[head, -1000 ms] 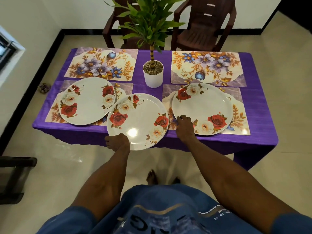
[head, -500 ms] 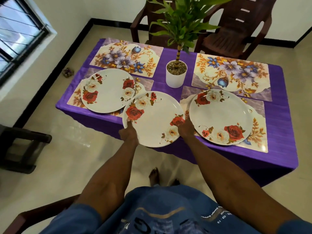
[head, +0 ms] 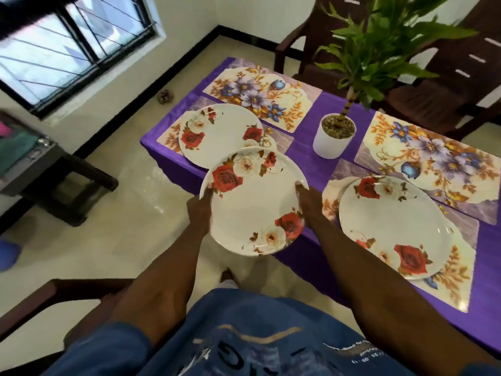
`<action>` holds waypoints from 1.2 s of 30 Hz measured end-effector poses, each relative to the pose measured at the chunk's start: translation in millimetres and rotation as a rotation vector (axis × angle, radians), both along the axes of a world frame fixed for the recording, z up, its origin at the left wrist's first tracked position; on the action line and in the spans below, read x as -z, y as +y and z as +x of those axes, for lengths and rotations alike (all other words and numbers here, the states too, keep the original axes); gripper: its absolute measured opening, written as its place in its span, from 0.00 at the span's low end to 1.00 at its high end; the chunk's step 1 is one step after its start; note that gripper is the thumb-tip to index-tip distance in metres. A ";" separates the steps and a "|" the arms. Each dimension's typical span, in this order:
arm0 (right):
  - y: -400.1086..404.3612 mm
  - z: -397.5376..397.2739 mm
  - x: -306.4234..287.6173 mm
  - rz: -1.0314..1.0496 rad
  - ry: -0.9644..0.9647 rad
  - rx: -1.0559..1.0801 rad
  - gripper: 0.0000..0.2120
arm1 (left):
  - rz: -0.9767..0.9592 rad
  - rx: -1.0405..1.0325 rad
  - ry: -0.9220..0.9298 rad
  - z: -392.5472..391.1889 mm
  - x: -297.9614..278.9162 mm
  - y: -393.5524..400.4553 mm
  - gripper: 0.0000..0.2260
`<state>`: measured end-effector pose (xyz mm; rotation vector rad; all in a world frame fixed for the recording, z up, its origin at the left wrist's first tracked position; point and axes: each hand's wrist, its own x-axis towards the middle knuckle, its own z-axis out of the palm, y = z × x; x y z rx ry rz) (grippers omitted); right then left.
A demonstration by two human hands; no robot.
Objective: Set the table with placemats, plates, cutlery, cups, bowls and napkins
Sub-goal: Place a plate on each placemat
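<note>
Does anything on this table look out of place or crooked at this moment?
Nothing is spilled or broken. One thing stands out: the left near plate sits off-centre on its placemat, its rim overhanging the mat toward the table edge. The two far placemats are bare.

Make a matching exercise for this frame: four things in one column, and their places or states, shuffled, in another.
Things:
1. Held plate
2. Left plate
3. Far right placemat
4. Plant pot

Places or states:
A. lies on the table with no plate on it
B. stands mid-table between the placemats
C. gripped at its rim by the left hand and right hand, above the table edge
D. rests on a placemat at the near left corner

Pairs: 1-C, 2-D, 3-A, 4-B
</note>
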<state>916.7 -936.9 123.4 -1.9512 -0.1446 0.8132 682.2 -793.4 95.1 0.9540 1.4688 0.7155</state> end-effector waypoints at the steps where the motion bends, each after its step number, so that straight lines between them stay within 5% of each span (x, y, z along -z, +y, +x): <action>1: 13.9 -3.3 -0.7 0.014 -0.022 -0.018 0.18 | 0.002 -0.009 -0.002 -7.3 -0.6 9.9 0.16; 8: 132.4 -66.6 -9.6 0.030 -0.133 -0.107 0.10 | 0.053 -0.159 0.029 -75.0 4.5 92.0 0.11; 15: 294.8 -149.5 -12.3 0.031 -0.165 -0.221 0.12 | 0.036 -0.271 0.053 -163.1 1.1 217.3 0.14; 22: 443.3 -225.1 -1.1 0.044 -0.024 -0.238 0.20 | -0.036 -0.319 -0.008 -248.6 -25.7 349.7 0.07; 26: 512.6 -241.9 1.2 0.051 -0.009 -0.220 0.22 | -0.037 -0.303 0.018 -265.3 -30.2 418.6 0.09; 30: 581.6 -239.1 4.1 0.061 -0.027 -0.247 0.14 | -0.025 -0.274 0.067 -261.4 -25.7 490.3 0.06; 36: 695.9 -215.2 21.5 0.058 0.024 -0.220 0.12 | -0.077 -0.223 0.133 -236.9 -13.8 624.7 0.15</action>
